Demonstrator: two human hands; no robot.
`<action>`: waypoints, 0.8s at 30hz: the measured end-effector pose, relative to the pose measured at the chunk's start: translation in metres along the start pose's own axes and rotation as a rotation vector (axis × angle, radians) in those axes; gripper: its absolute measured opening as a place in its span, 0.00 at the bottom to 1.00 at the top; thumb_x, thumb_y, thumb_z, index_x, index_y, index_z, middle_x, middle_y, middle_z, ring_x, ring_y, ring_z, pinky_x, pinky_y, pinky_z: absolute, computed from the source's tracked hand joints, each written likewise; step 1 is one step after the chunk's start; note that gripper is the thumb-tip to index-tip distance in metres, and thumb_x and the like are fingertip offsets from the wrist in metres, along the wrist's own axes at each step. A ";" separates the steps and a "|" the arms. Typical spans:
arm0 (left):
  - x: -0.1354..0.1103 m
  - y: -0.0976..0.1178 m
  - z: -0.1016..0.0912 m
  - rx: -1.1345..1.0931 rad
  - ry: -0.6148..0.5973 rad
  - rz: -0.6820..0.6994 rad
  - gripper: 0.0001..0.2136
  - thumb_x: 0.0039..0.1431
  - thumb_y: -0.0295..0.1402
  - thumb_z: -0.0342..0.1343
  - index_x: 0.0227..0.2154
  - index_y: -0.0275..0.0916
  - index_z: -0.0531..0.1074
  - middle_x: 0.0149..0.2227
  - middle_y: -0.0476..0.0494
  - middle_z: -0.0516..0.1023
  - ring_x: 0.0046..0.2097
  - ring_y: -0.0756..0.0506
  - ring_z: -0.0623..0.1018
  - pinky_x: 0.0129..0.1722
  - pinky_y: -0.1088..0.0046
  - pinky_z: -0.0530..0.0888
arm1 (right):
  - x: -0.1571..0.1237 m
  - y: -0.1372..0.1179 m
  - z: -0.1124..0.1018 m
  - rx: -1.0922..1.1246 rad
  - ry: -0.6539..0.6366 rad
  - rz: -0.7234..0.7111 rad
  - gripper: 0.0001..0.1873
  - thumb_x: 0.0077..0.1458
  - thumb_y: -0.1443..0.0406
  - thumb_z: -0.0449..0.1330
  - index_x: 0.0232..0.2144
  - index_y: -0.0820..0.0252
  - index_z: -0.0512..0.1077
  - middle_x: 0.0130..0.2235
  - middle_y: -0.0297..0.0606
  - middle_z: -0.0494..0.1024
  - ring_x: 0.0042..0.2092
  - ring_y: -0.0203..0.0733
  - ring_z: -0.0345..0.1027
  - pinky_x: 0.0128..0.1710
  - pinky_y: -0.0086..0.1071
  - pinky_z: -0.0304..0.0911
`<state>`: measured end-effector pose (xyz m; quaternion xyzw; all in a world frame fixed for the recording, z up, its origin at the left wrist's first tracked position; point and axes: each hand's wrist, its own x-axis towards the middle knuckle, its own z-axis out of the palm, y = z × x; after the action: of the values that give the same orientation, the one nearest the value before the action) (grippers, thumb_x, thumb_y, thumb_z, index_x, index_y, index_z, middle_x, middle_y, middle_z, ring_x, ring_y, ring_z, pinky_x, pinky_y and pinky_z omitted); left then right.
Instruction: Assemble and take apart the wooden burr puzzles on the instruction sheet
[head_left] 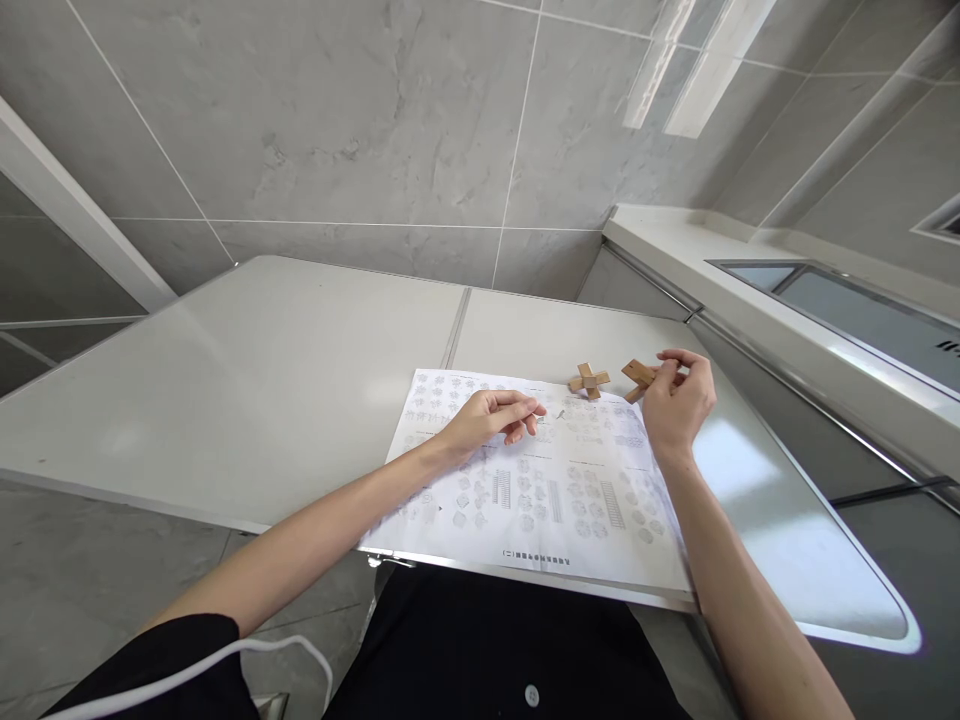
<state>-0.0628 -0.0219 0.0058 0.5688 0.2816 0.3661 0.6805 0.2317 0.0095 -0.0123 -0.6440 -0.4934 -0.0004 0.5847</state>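
Right hand (681, 405) pinches blocks (638, 373); left hand (491, 416) curls, can't tell if pinching; sheet (495, 532) lies flat, presumably for reading.

Smooth wood makes up the cross (589, 382) and the piece (638, 373) at three o'clock, probably matt, though small in view. The sheet (540, 532) is creased paper, the tabletop (300, 350) glossy, the twelve-o'clock wall (420, 120) shiny tile.
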 end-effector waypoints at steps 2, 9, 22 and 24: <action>0.000 -0.001 0.000 0.002 0.001 -0.003 0.15 0.68 0.43 0.64 0.40 0.32 0.83 0.32 0.44 0.80 0.28 0.54 0.71 0.38 0.71 0.73 | 0.001 -0.001 0.001 0.106 -0.015 0.012 0.12 0.71 0.56 0.51 0.47 0.55 0.69 0.51 0.46 0.78 0.44 0.48 0.80 0.45 0.45 0.74; 0.002 -0.004 -0.001 0.004 0.000 0.009 0.14 0.67 0.42 0.66 0.36 0.33 0.82 0.32 0.45 0.80 0.28 0.55 0.70 0.43 0.69 0.74 | 0.003 -0.004 -0.001 0.714 -0.251 0.281 0.14 0.57 0.54 0.67 0.41 0.54 0.73 0.50 0.40 0.78 0.39 0.41 0.75 0.31 0.32 0.70; 0.001 -0.001 0.004 0.086 0.042 -0.070 0.21 0.64 0.48 0.68 0.48 0.34 0.77 0.34 0.45 0.81 0.25 0.55 0.72 0.25 0.75 0.69 | -0.029 -0.038 0.009 0.886 -0.676 0.417 0.14 0.57 0.54 0.71 0.41 0.51 0.75 0.48 0.35 0.78 0.45 0.44 0.78 0.41 0.38 0.77; 0.001 -0.002 0.005 0.109 0.041 -0.084 0.24 0.63 0.49 0.68 0.52 0.35 0.74 0.36 0.44 0.81 0.26 0.54 0.75 0.26 0.74 0.72 | -0.034 -0.042 0.009 0.884 -0.726 0.431 0.14 0.57 0.53 0.71 0.40 0.51 0.76 0.48 0.36 0.78 0.44 0.44 0.78 0.40 0.37 0.77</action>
<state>-0.0578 -0.0243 0.0048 0.5852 0.3384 0.3329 0.6574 0.1822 -0.0124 -0.0033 -0.3846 -0.4735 0.5422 0.5779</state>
